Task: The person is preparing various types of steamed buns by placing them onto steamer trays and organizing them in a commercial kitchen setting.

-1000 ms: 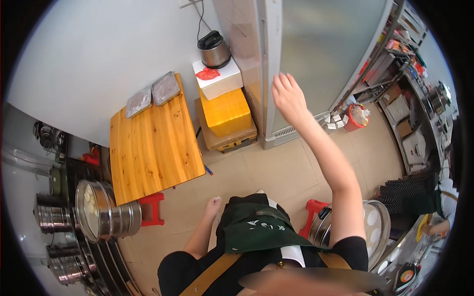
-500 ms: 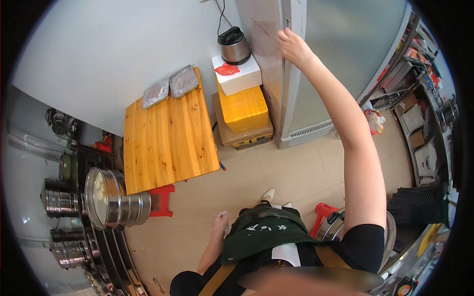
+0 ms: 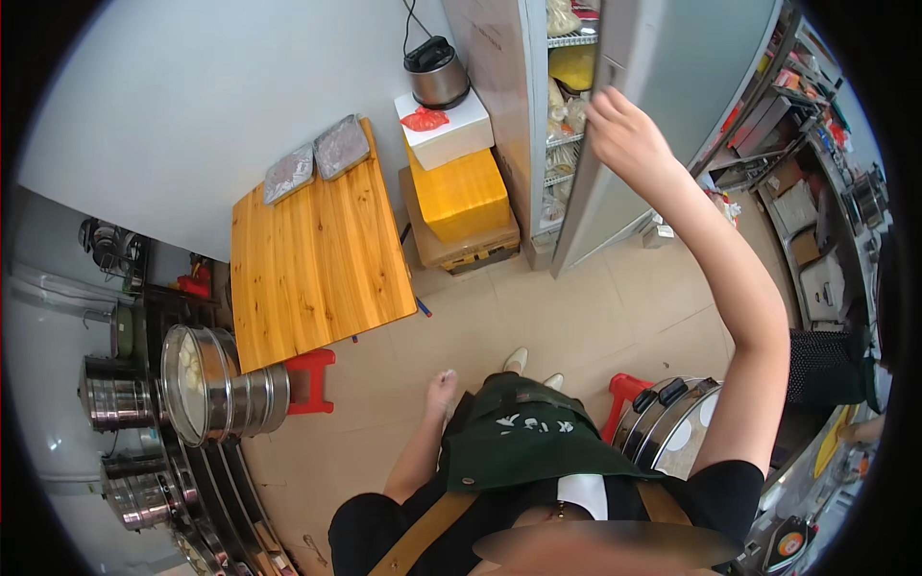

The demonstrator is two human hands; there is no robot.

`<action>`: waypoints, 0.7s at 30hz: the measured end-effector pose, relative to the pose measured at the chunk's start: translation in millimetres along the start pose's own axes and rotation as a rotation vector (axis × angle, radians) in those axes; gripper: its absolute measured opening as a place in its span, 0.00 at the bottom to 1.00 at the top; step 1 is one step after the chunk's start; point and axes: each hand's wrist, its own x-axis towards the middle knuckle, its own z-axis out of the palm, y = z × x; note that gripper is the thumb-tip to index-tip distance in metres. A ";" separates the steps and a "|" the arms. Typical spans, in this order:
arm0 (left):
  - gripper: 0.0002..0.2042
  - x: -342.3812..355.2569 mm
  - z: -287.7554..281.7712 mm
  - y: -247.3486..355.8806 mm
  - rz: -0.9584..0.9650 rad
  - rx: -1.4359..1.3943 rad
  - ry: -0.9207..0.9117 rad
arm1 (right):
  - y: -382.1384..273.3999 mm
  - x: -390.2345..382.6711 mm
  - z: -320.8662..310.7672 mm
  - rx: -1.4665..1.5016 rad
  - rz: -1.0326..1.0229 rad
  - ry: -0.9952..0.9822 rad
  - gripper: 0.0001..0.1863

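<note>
My right hand (image 3: 619, 130) reaches up and forward with its fingers hooked around the edge of a tall refrigerator door (image 3: 696, 106). The door has a frosted panel and stands partly ajar. Through the gap show wire shelves with several plastic bags of pale food, and a yellow bag (image 3: 572, 69) among them. Down by my left side, my left hand (image 3: 442, 389) is closed, away from any surface. Something small and whitish may be in its fingers, but I cannot make it out.
A wooden table (image 3: 322, 259) carries two wrapped grey packs. Beside it, stacked boxes (image 3: 461, 197) hold a steel-and-black appliance (image 3: 437, 72). Steel steamers (image 3: 197, 384) stand at left. Near my right arm are a red stool (image 3: 624, 398) and round metal lids (image 3: 677, 422); crowded shelving lines the right.
The refrigerator door has swung open toward me and to the right, uncovering the shelves. My right hand has moved with it. My left hand has risen slightly.
</note>
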 end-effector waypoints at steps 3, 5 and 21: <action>0.13 23.3 2.8 10.7 -0.051 0.153 -0.039 | -5.0 -54.2 -34.3 0.084 0.062 0.003 0.07; 0.13 35.8 11.2 14.4 0.078 0.093 -0.060 | -7.8 -89.4 -54.4 0.083 0.124 0.046 0.08; 0.11 15.6 109.4 147.1 0.282 0.549 -0.342 | -10.8 -289.4 -117.1 -0.108 0.690 -0.140 0.10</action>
